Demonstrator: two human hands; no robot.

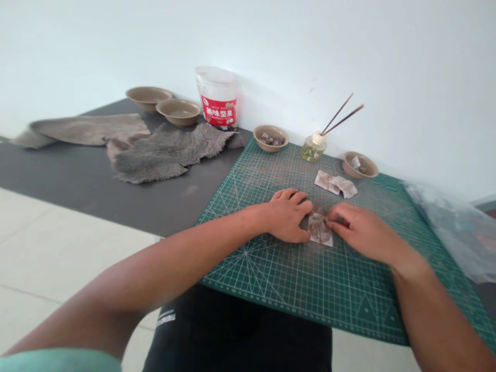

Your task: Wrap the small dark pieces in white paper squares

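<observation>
A small, pale square piece [321, 235], smeared with brown, lies on the green cutting mat [271, 279] between my hands. My left hand [287, 214] rests on the mat with fingers spread; its thumb and fingertips are at the piece's left edge. Over the right edge, my right hand [358, 230] is closed in a pinch. Whatever small thing its fingertips hold is too hidden to make out. Brown dust marks the mat around the square. Just beyond, two similar brown-stained pieces [327, 182] lie partly overlapped.
Along the wall stand a bowl of small stones [271, 147], a reed diffuser [313, 150], a bowl with pale scraps [360, 173] and a plastic tub [219, 98]. To the left are two bowls [180, 116] and grey cloths [166, 155]. Clear plastic [445, 222] lies at right.
</observation>
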